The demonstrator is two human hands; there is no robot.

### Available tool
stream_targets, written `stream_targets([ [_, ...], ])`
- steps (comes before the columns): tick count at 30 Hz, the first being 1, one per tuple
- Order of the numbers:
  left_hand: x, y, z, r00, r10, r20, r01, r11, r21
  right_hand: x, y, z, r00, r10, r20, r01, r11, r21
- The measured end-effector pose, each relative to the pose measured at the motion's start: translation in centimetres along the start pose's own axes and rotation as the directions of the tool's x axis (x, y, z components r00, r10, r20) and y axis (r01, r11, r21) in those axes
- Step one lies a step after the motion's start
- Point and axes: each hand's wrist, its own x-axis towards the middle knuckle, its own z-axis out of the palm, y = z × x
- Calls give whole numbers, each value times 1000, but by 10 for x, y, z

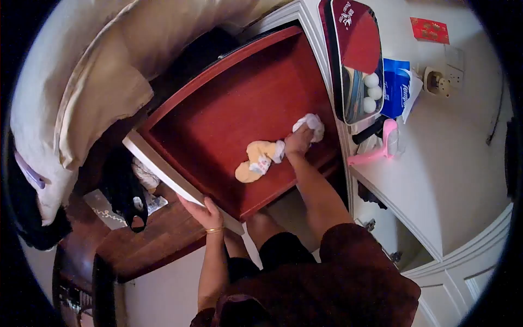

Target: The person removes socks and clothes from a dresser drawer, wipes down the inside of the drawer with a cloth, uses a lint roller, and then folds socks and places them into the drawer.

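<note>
A red-lined drawer [218,109] is pulled out in front of me. My left hand [206,213] holds the top edge of its white front panel [163,170], the thumb on the inner side. Inside the drawer, near its right side, my right hand [299,141] is closed on a white bundled cloth [313,126]. Beside that hand lie yellow and white bundled socks [256,161], in a row on the drawer floor. The fingertips of my right hand are partly hidden by the cloth.
On the white top at right are a red paddle case [359,60] with white balls, a blue tissue pack [395,90], a pink object [384,144] and a bear-shaped item [436,82]. A black bag [122,188] lies on the wooden floor at left, below bedding [103,92].
</note>
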Motion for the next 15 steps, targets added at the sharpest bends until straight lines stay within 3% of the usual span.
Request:
stream_targets([
  [1, 0, 1, -2, 1000, -3, 9, 3, 1000, 14, -2, -10, -2, 983, 175, 61, -179, 980, 83],
  [2, 1, 4, -2, 1000, -1, 14, 1, 1000, 24, -2, -13, 4, 983, 171, -67, -173, 985, -15],
  [5, 3, 6, 0, 1000, -26, 16, 28, 994, -105, -20, -19, 19, 958, 283, 37, -285, 939, 195],
  [6, 6, 9, -2, 1000, -6, 17, 8, 996, -93, -36, -22, 37, 976, 219, -13, -211, 953, 217],
  [8, 6, 6, -3, 1000, 11, 12, -10, 993, -114, -80, -38, 83, 966, -93, -243, 125, 985, 119],
  [10, 9, 6, -4, 999, 37, 14, -35, 995, -96, -125, -73, 83, 933, -303, -192, 343, 911, 229],
  [11, 8, 5, -6, 999, 48, 18, -47, 995, -88, -134, -88, 82, 819, -523, -237, 568, 799, 197],
  [12, 7, -1, -5, 998, 59, 11, -59, 997, -53, -146, -115, 44, 741, -671, -16, 657, 720, 225],
  [13, 6, -1, -6, 999, 34, 21, -32, 998, -61, -145, -136, 44, 589, -805, -68, 808, 585, 75],
  [15, 7, 2, -11, 999, -16, 43, 20, 997, -74, -118, -169, 34, 310, -941, -131, 943, 323, -83],
])
